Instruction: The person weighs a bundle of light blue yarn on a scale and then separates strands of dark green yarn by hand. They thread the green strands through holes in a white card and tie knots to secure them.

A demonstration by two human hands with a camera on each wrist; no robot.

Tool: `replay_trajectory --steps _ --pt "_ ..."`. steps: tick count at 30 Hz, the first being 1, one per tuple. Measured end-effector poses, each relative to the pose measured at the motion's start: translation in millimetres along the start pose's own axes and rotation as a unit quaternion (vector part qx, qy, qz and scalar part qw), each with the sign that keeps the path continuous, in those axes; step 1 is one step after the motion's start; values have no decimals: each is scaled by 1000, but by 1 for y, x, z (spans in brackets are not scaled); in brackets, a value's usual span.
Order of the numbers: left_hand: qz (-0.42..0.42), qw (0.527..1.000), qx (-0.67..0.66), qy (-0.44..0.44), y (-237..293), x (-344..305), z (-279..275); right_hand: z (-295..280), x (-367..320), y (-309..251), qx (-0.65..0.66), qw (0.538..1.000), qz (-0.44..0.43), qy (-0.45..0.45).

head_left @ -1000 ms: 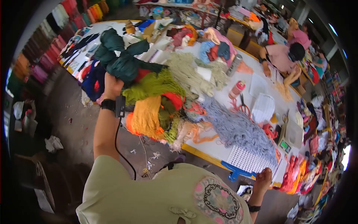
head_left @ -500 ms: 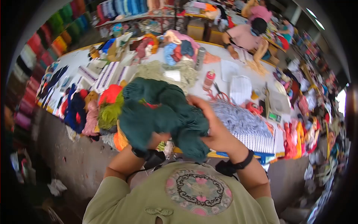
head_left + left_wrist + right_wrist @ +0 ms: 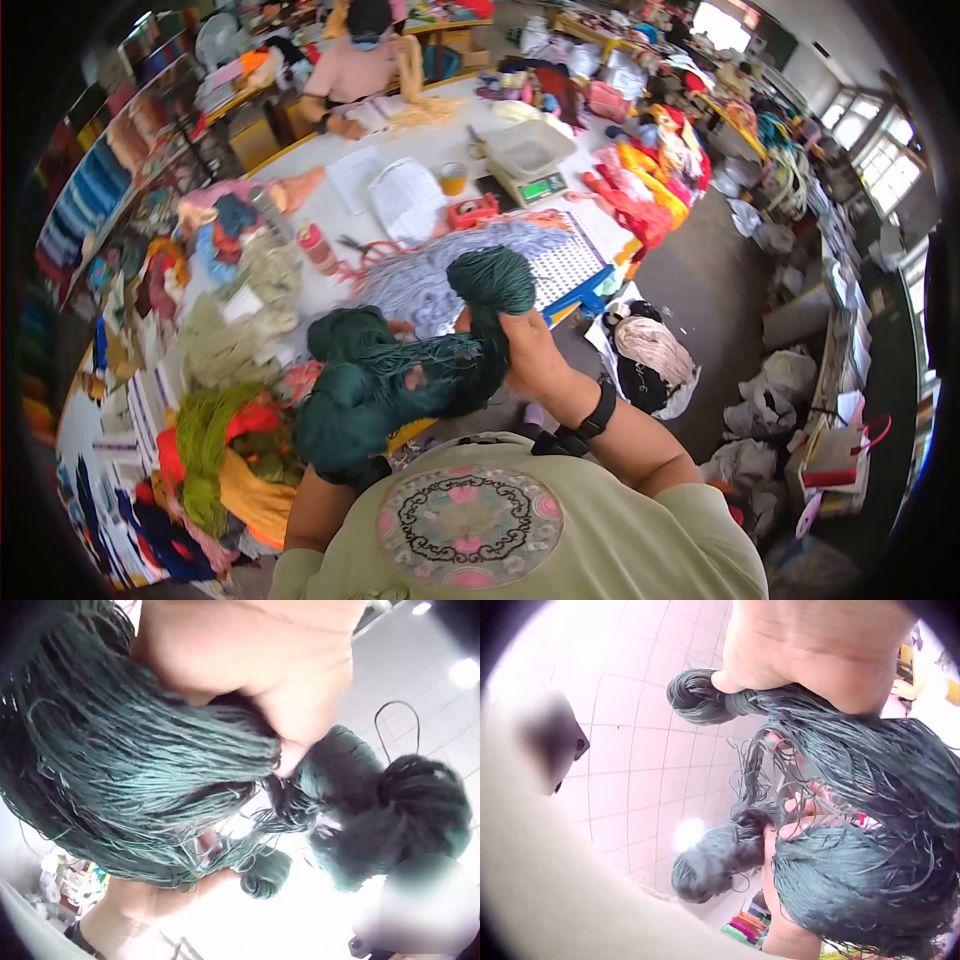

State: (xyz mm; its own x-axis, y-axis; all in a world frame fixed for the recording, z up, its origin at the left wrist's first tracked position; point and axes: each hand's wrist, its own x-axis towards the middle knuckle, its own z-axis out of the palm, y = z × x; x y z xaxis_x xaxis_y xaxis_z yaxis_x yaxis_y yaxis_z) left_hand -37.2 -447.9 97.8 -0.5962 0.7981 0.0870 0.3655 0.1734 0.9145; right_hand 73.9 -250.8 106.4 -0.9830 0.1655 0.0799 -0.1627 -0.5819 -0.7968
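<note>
Left hand (image 3: 259,656) and right hand (image 3: 537,355) grasp the green yarn (image 3: 350,425)

Both hands curl round the yarn, the left partly hidden behind its strands in the head view. The green yarn is held up in front of the chest, by the near edge of the table (image 3: 330,213). Its long axis slants across the head view from lower left to upper right; a rounded, folded end (image 3: 492,280) points up and right past the right hand, while the bulkier part hangs on the left hand's side. Loose strands cross between the hands.

The table is white with a yellow edge. On it lie grey-blue yarn (image 3: 425,280), a perforated sheet (image 3: 568,262) with a blue clip (image 3: 583,293), a scale (image 3: 528,165) with a lit green display, a cup (image 3: 453,179), a pink bottle (image 3: 318,250) and papers (image 3: 407,200). Olive yarn (image 3: 203,455) and orange yarn (image 3: 255,495) are heaped to the left.

Across the table, a person in pink (image 3: 350,72) bends over pale yarn (image 3: 425,112). Racks of coloured yarn (image 3: 97,190) stand at the left, windows (image 3: 885,165) at the right; bags (image 3: 775,385) sit on the grey floor (image 3: 700,290).
</note>
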Motion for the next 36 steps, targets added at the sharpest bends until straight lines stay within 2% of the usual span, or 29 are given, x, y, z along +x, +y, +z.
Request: replay_trajectory --steps 1,2,3,4,7,9,10,12,14,16,20,21,22,23,24,26,27,29,31,32,34,35,36 --pt "-17 973 -214 -79 -8 5 20 -11 -3 -2 -4 999 9 51" --pt "-38 895 -417 -154 -5 12 39 -16 -4 -7 -6 995 19 101" --pt "-60 770 -596 -219 0 22 56 -28 -6 -16 -4 996 36 78" --pt "-87 765 -583 -261 6 34 67 -38 -8 -26 -2 995 63 78" --pt "-79 789 -543 -278 8 54 107 -76 -14 -41 -16 996 51 72" --pt "-71 781 -541 -304 4 68 129 -92 -22 -56 -33 994 68 84" --pt "-114 754 -561 -322 -3 85 140 -107 -25 -62 -26 993 78 81" --pt "-83 760 -576 -289 27 106 155 -144 -29 -78 16 992 86 88" --pt "-99 746 -584 -303 12 125 170 -188 -29 -92 51 990 125 46" --pt "-46 766 -591 -250 19 130 187 -204 -26 -111 93 985 130 66" --pt "-73 793 -563 -221 26 137 205 -225 -15 -118 84 981 156 76" --pt "-100 819 -518 -225 28 140 206 -226 -14 -115 57 980 185 53" --pt "-105 821 -516 -220 32 140 208 -225 -13 -111 32 976 212 31" --pt "-114 852 -460 -221 38 139 211 -215 -13 -112 104 968 227 12" --pt "-123 880 -402 -222 43 138 214 -222 -15 -100 119 960 252 11" --pt "-117 893 -374 -223 44 134 220 -216 -15 -96 114 961 250 -11" --pt "-141 888 -373 -226 43 128 217 -210 -14 -93 118 961 248 -15" --pt "-160 884 -369 -238 38 122 213 -200 -10 -96 120 975 186 -20" --pt "-206 858 -436 -179 26 123 211 -188 -11 -98 136 980 144 11" --pt "-203 855 -439 -185 21 123 211 -185 -14 -98 154 981 113 44" --pt "-246 815 -519 -83 9 119 208 -190 -18 -93 134 982 117 61" --pt "-205 854 -474 -61 4 122 207 -190 -19 -92 134 983 99 75" --pt "-207 851 -478 -65 2 120 206 -191 -21 -91 135 984 81 87"
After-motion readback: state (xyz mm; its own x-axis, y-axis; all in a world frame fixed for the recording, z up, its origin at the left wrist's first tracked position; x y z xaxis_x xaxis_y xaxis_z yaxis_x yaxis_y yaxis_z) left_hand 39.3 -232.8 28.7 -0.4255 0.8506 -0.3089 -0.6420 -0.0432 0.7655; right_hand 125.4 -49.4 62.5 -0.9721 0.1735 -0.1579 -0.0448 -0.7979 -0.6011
